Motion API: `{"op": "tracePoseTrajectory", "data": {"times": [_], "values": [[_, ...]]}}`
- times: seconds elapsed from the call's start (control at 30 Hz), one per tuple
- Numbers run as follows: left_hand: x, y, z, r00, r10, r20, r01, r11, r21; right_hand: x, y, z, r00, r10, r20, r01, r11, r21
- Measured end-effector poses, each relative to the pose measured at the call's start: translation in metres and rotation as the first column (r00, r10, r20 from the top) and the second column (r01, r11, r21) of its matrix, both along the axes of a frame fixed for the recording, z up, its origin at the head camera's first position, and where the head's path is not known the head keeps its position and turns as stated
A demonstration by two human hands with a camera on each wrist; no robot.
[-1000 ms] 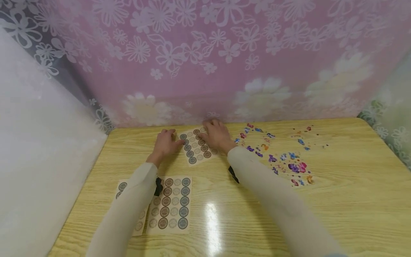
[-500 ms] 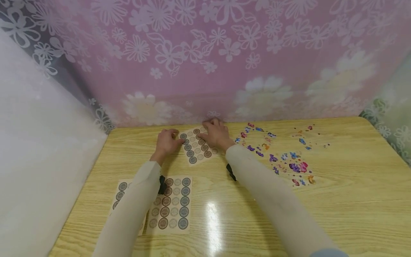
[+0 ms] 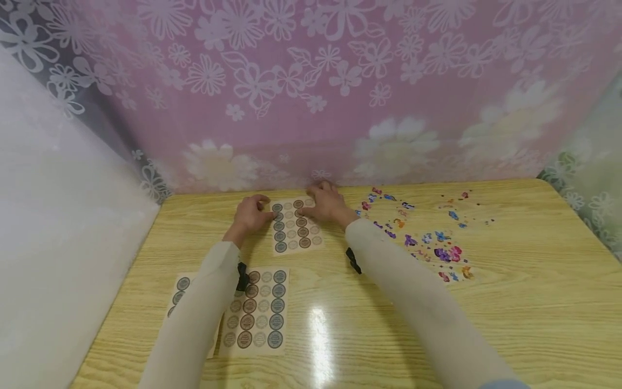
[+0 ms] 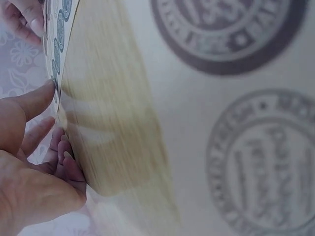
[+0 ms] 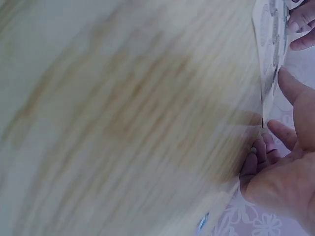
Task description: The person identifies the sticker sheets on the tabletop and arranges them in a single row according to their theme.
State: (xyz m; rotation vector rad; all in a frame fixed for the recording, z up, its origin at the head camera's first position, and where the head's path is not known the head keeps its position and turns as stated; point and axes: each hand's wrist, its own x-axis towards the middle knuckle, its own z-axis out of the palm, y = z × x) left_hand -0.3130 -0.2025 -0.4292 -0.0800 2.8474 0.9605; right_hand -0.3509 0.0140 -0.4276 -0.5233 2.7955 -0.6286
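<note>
A small sheet of round label stickers, in columns of blue-grey, pale and brown circles, lies flat near the table's far edge. At its left side is my left hand, its thumb touching the sheet's edge; in the left wrist view the other fingers of that hand rest by the tabletop. My right hand covers the sheet's upper right part. Its thumb lies over the stickers, and in the right wrist view the fingers of that hand bend loosely near the sheet's corner.
Closer to me, another sticker sheet lies beside a further sheet partly hidden by my left sleeve. Small colourful flower and butterfly stickers are spread over the right side of the wooden table. A flowered pink curtain hangs behind.
The small sticker sheet has turned from a slant to nearly square with the table's far edge. Both hands stay at its sides and have hardly shifted.
</note>
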Motion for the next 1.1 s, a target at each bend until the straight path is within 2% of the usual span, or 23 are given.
{"op": "tracePoseTrajectory", "data": {"times": [0.23, 0.4, 0.67, 0.93, 1.1], "values": [[-0.0014, -0.0001, 0.0038, 0.999, -0.018, 0.038, 0.018, 1.000, 0.004, 0.0010, 0.0021, 0.0004, 0.999, -0.037, 0.032, 0.039, 0.997, -0.063], [-0.0017, 0.0008, 0.0048, 0.998, -0.026, 0.050, 0.025, 1.000, 0.016, 0.0009, 0.0025, 0.0019, 0.997, -0.061, 0.036, 0.064, 0.996, -0.064], [-0.0034, 0.0011, 0.0059, 0.997, 0.009, 0.079, -0.015, 0.997, 0.079, 0.0015, 0.0016, 0.0063, 0.996, -0.074, 0.054, 0.078, 0.994, -0.071], [-0.0046, 0.0005, 0.0034, 0.997, 0.034, 0.069, -0.044, 0.988, 0.151, 0.0000, 0.0008, 0.0048, 0.996, -0.072, 0.054, 0.076, 0.994, -0.075], [-0.0043, 0.0006, 0.0004, 0.998, 0.037, 0.047, -0.044, 0.987, 0.154, -0.0003, 0.0003, 0.0031, 0.996, -0.083, 0.040, 0.086, 0.993, -0.082]]}}
